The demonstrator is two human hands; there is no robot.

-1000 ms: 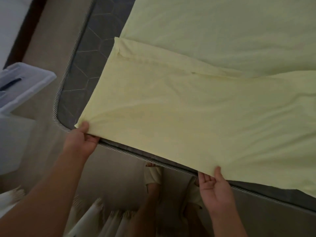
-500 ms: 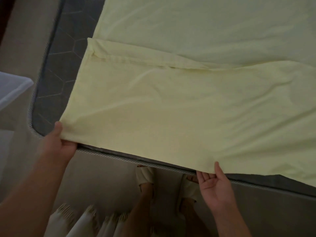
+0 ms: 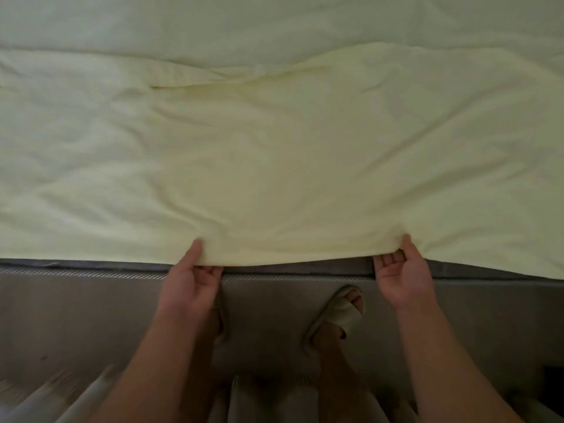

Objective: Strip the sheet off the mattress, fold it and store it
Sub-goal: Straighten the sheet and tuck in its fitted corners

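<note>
The pale yellow sheet lies spread over the mattress and fills the whole upper part of the view. Its near edge runs left to right along the near side of the mattress, and both hands hold this edge. The left hand grips it with the thumb on top of the cloth and the fingers curled under it. The right hand grips it in the same way, thumb on top and fingers below, palm turned up. The two hands are well apart, and the cloth between them is lifted a little off the grey mattress border, with small folds that gather at each thumb.

Compared with one second ago, the left hand held a corner of the sheet near the corner of the mattress, and the dark quilted top of the mattress and a plastic box were in view at the left. Now both hands are closer together on the middle of the edge, and the edge lies level across the view instead of slanted.

The long axis of the visible sheet goes left to right. A folded ridge crosses it farther back, also left to right. Below, a foot in a light slipper stands on the floor.
</note>
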